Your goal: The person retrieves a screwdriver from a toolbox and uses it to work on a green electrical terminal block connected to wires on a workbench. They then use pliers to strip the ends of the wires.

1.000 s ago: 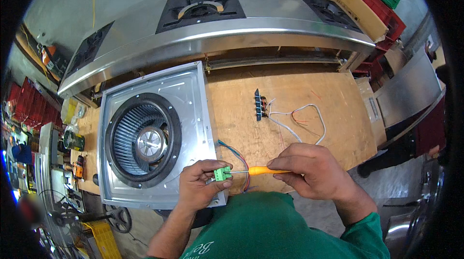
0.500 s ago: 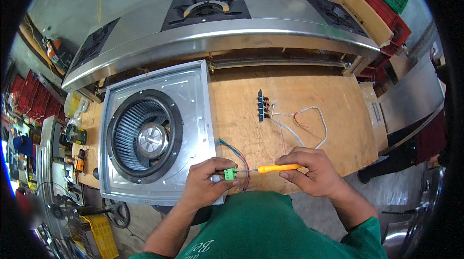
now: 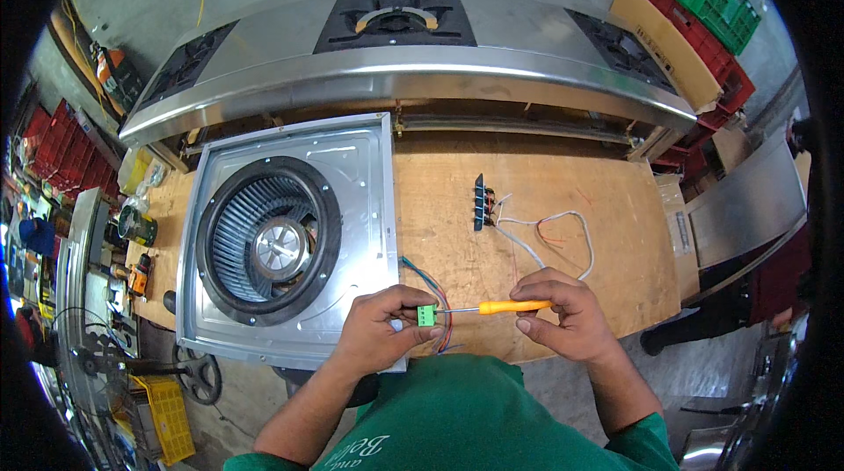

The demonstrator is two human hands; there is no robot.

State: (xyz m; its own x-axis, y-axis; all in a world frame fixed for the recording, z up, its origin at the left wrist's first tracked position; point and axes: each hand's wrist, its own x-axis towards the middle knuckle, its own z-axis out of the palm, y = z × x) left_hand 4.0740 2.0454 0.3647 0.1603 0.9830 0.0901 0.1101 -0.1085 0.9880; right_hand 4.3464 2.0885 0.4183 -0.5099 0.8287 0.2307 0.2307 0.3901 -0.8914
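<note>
Between the thumb and fingers of my left hand [image 3: 380, 327] is a small green terminal block [image 3: 426, 315]. My right hand [image 3: 563, 313] grips a screwdriver [image 3: 510, 306] by its yellow handle, and the shaft points left with its tip at the block. Coloured wires [image 3: 431, 278] in green, blue and red run from the metal blower housing [image 3: 365, 251] down behind the block. On that housing, to the left of my hands, a round blower wheel [image 3: 255, 247] sits inside a black ring.
A black switch panel [image 3: 480, 203] with a white cable [image 3: 586, 229] lies on the wooden table [image 3: 440, 190]. Behind it stands a long steel stove [image 3: 510, 67] with black burners. A cordless drill [image 3: 141, 273] and a tin [image 3: 137, 227] are at the left edge; a person's dark-clothed leg [image 3: 699, 322] shows at right.
The whole view has shifted slightly, the scene moving a little right and down. Both hands keep their holds, with the screwdriver still at the green terminal block.
</note>
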